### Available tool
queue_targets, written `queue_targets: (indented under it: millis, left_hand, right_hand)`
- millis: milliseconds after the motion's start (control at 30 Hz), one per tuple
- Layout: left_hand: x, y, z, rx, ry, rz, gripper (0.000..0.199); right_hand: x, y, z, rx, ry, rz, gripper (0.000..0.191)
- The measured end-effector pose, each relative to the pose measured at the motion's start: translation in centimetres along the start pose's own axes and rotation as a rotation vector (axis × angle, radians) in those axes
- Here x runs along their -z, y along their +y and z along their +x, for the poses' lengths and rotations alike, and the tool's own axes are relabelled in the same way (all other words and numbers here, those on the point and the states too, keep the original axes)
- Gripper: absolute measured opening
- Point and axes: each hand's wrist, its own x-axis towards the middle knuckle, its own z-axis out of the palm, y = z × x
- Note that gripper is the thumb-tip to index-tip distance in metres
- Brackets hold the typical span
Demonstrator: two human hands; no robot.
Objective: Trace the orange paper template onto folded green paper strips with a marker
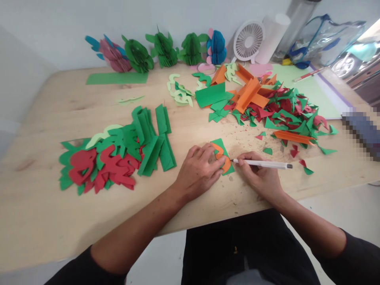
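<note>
An orange paper shape (227,165) lies on a small green paper piece (219,143) near the table's front edge. My left hand (199,169) presses both down from the left, its fingers over the orange shape. In my right hand (261,177) is a white pen (261,163), pinched near its tip, which meets the right edge of the orange shape. Left of my left hand are folded green papers (152,154) and a pile of red cut shapes (83,166) mixed with green ones.
Red and green scraps (286,113) and folded orange strips (248,95) heap at the right. Paper honeycomb figures (164,49), a white fan (248,40) and a clear pouch (329,39) stand along the wall. A green strip (117,78) lies at the back left.
</note>
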Motion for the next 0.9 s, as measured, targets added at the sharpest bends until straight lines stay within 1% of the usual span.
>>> queue_targets:
  millis: [233, 433, 900]
  left_hand:
    - [0.02, -0.02, -0.02, -0.002, 0.003, 0.003, 0.026]
    - [0.07, 0.01, 0.06, 0.002, 0.004, 0.002, 0.026]
    - [0.04, 0.02, 0.02, -0.002, 0.01, 0.004, 0.026]
  right_hand:
    - [-0.06, -0.03, -0.06, -0.031, 0.017, 0.015, 0.015]
    - [-0.29, -0.09, 0.26, -0.055, 0.0, 0.027, 0.015]
    - [-0.28, -0.06, 0.35, -0.035, -0.003, -0.03, 0.016]
